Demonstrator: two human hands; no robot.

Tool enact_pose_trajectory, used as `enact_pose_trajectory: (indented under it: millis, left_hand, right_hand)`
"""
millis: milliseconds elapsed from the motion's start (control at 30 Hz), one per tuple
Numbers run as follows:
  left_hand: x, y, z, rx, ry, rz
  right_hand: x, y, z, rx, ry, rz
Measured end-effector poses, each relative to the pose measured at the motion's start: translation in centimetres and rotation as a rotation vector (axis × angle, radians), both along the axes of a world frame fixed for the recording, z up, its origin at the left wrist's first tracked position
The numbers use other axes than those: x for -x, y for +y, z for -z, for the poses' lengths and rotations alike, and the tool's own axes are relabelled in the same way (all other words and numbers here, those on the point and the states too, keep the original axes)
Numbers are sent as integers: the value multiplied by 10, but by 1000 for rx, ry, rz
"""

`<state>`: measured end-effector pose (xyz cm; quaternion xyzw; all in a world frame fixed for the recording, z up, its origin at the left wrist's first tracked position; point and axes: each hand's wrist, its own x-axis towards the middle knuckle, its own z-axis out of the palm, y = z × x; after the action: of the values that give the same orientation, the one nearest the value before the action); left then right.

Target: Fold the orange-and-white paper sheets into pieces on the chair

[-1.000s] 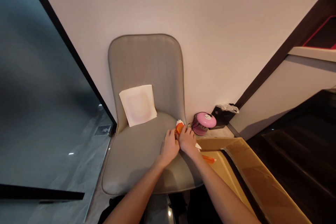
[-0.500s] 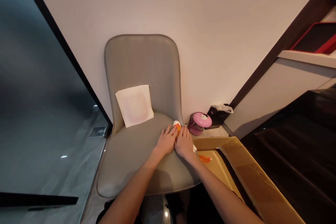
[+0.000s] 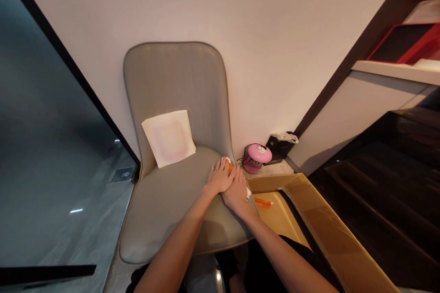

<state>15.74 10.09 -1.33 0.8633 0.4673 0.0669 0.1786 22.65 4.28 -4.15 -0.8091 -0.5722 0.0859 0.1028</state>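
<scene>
On the right side of the grey chair seat (image 3: 161,206), my left hand (image 3: 219,177) and my right hand (image 3: 237,190) lie flat and touch each other, fingers stretched out. Beneath them is a small white and orange item (image 3: 230,167), mostly covered; its orange part shows between the fingers. White pleated edges (image 3: 248,193) stick out to the right of my right hand. A stack of square white sheets (image 3: 169,138) leans at the back left of the seat.
Right of the chair stands an open cardboard box (image 3: 330,219) with an orange object (image 3: 263,203) inside. Behind it are a pink round device (image 3: 257,155) and a black box (image 3: 280,147). A shelf (image 3: 395,71) is at the right, a glass panel (image 3: 51,155) at the left.
My left hand has moved closer to my right hand, now partly against its fingers, covering more of the orange item. The whole view has shifted slightly.
</scene>
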Motion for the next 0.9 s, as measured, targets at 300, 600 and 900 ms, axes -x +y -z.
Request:
enact_pose_trajectory:
  millis: [300,600,900]
  left_hand:
    - [-34,27,16,-96,89,-280]
    - [-47,42,23,-309,67,-480]
    - [-62,55,19,-388,25,-638]
  right_hand:
    - [2,-1,-5,-91,46,11]
    - [0,-13,0,-108,-19,3]
    - [-6,-25,-3,-73,-24,-72]
